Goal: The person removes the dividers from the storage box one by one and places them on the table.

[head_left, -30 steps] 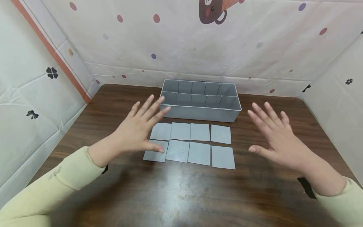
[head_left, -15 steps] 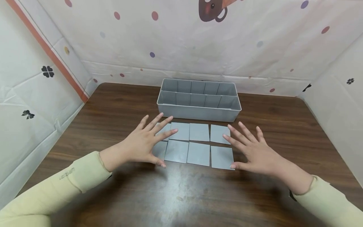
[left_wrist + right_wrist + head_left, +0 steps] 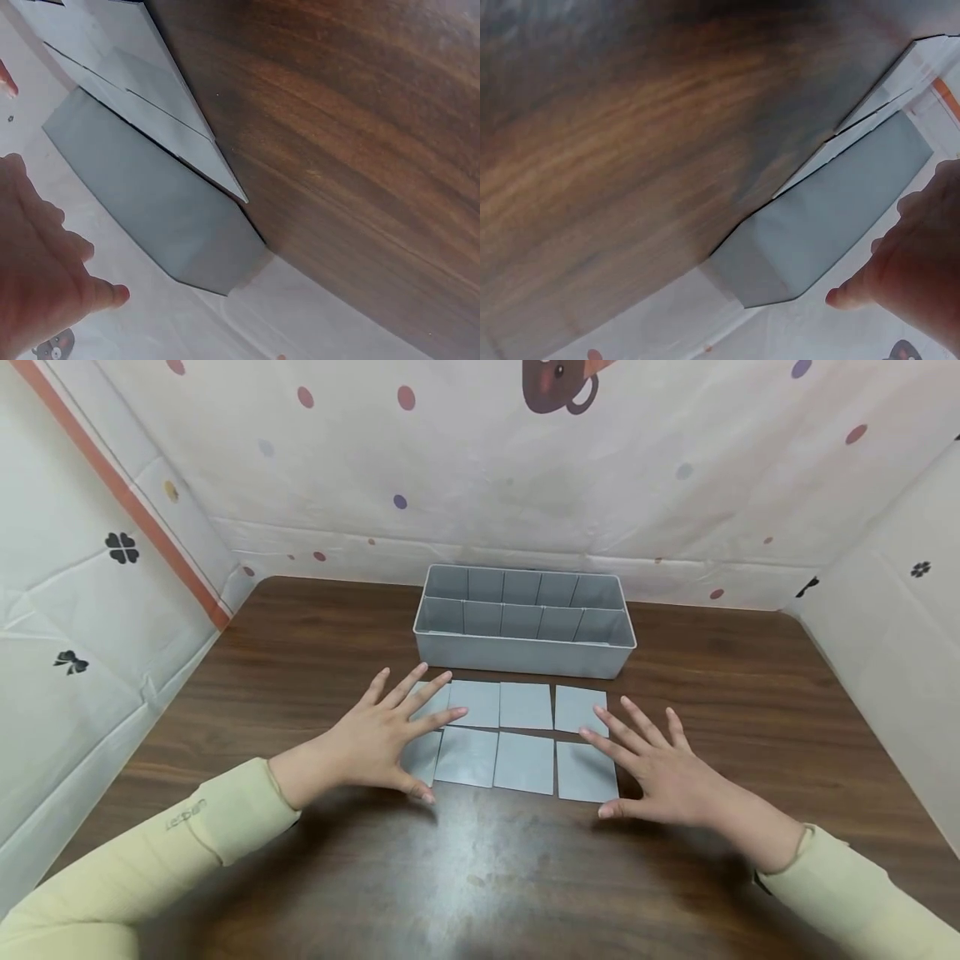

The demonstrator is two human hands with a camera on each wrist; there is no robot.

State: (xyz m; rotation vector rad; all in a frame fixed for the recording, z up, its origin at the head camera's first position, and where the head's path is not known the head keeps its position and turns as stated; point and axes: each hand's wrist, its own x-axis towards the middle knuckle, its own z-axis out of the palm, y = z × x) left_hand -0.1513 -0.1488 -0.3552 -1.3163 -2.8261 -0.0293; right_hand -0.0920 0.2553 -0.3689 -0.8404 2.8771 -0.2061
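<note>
Several flat grey rectangular panels (image 3: 527, 763) lie in two rows on the table, their edges close together. My left hand (image 3: 375, 739) hovers with spread fingers over the left end of the rows, partly covering the leftmost panels. At the right end, my right hand (image 3: 663, 772) is spread too, its fingertips over the corners of the rightmost panels (image 3: 585, 772). Neither hand holds anything. Just behind the panels stands a grey storage box (image 3: 525, 656), split by thin dividers into several compartments. Both wrist views show the box's outer side (image 3: 150, 187) beyond the fingers.
The dark wooden table (image 3: 480, 877) reaches back to a white patterned cloth (image 3: 300, 468) hanging behind it. Similar cloth (image 3: 900, 635) borders the right side, and more hangs on the left.
Both hands have come lower and nearer the panels; the right hand has moved left from beside the rows to their right end. Panels and box stay in place.
</note>
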